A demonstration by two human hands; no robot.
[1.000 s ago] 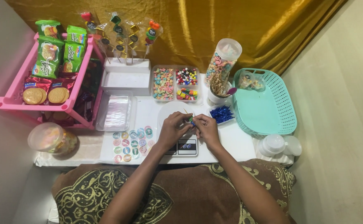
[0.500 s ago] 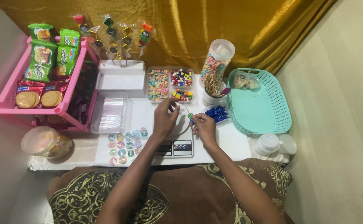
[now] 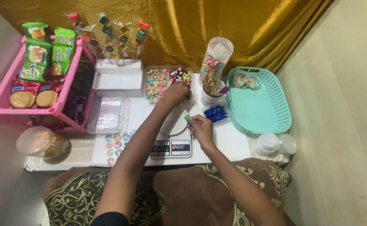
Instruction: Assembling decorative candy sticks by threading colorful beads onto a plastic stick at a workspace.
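Meanwhile, the right hand (image 3: 201, 128) pinches a skewer (image 3: 185, 114) upright for loading, while the left hand (image 3: 176, 93), fingers curled, dips into the candy tray (image 3: 180, 76) just ahead.

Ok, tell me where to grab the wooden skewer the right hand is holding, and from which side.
Grip the skewer on its bare lower stretch, where the right hand pinches it now, coming from the near right side. It tilts up and away towards the left, with a small piece already threaded just above the fingers, so the lower end looks like the free part. The left hand is at the bead tray.
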